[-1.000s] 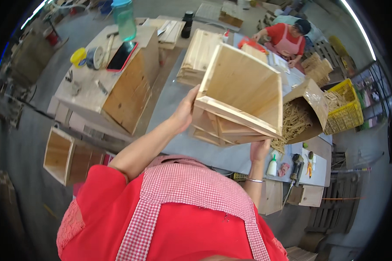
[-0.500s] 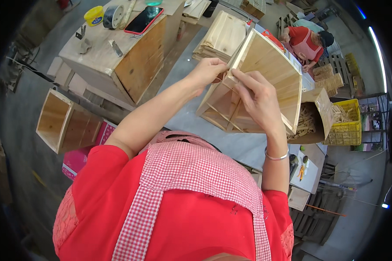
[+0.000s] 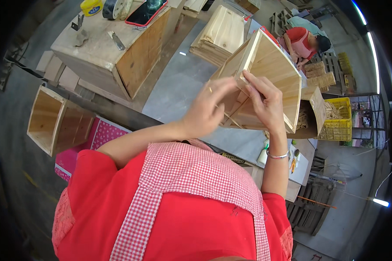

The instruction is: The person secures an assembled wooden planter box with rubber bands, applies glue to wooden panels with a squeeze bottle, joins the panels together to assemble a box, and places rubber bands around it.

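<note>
A tilted wooden box [image 3: 276,67] of pale planks, with crossing dividers on its near side, stands over the grey tabletop in front of me. My right hand [image 3: 268,100], with a silver bangle at the wrist, grips the box's near upper edge between thumb and fingers. Left of that edge is my left hand [image 3: 207,108], slightly blurred, a ring on one finger. Its fingers stretch toward the box's near corner and the thumb stands apart; I see nothing held in it. Whether its fingertips touch the wood is hard to tell.
Behind the box lies a stack of wooden panels [image 3: 224,32]. A cardboard box [image 3: 313,111] of wood pieces and a yellow crate [image 3: 337,124] are at the right. At left stand a wooden cabinet [image 3: 91,52] with a phone [image 3: 147,13] and another wooden box [image 3: 59,119]. A person [image 3: 302,41] works beyond.
My left hand has drawn back from the box's edge toward me, its fingers loosening from a pinch. The right hand keeps its grip on the edge. The view has shifted slightly.
</note>
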Available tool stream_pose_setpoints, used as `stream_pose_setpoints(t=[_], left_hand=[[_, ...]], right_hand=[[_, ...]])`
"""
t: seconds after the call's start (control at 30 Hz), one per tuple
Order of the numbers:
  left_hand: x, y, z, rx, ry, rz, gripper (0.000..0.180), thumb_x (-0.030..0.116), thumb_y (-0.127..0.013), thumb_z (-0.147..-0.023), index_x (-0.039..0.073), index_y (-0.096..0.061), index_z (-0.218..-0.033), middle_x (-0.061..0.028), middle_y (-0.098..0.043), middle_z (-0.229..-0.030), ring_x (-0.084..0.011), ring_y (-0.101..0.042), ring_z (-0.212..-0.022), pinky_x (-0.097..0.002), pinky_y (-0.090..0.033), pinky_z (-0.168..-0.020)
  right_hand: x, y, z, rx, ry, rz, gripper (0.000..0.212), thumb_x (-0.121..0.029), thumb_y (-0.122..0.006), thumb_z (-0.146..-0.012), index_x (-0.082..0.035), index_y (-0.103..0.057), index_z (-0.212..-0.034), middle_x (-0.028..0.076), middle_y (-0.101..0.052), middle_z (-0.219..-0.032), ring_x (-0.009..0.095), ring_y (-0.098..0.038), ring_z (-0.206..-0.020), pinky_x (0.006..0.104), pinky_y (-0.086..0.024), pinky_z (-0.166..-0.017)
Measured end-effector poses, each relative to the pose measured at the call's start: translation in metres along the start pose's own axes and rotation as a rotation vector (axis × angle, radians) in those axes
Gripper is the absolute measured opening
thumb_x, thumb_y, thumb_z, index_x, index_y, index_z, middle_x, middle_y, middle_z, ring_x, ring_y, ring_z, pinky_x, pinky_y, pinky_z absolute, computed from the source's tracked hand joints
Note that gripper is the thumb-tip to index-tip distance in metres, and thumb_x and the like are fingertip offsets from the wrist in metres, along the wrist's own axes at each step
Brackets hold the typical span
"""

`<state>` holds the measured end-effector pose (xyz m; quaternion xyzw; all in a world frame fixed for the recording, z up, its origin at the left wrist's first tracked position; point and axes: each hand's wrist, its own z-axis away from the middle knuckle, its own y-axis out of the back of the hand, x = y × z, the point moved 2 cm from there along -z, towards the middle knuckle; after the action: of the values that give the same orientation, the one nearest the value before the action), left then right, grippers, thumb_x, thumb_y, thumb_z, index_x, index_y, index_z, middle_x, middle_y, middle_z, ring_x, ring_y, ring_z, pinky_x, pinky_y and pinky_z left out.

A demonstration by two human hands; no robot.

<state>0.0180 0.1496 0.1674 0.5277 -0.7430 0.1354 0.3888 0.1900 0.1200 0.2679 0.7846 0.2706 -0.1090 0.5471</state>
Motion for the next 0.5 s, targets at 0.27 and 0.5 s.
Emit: stream_pose_setpoints(t=[0.27, 0.5], left_hand=[[-0.067, -0.009, -0.092, -0.09, 0.946, 0.813, 0.018, 0.016, -0.066, -0.086, 0.003, -0.067, -0.098, -0.0071, -0.069, -0.091, -0.0136, -0.065, -0.082, -0.0288, -0.051, -0.078], [-0.073, -0.005, -0.081, 0.189, 1.152, 1.251, 0.011, 0.008, -0.066, -0.085, 0.003, -0.063, -0.094, -0.0037, -0.061, -0.082, -0.0128, -0.061, -0.075, -0.0281, -0.053, -0.072]], right_hand=[[-0.001, -0.003, 0.002, 0.018, 0.012, 0.021, 0.032, 0.001, -0.064, -0.087, -0.008, -0.071, -0.117, 0.012, -0.067, -0.087, 0.025, -0.066, -0.076, 0.0306, -0.051, -0.068], [-0.001, -0.002, 0.006, 0.008, -0.019, 0.042, 0.034, 0.005, -0.061, -0.089, -0.004, -0.068, -0.121, 0.009, -0.066, -0.088, 0.016, -0.061, -0.077, 0.0241, -0.047, -0.072]])
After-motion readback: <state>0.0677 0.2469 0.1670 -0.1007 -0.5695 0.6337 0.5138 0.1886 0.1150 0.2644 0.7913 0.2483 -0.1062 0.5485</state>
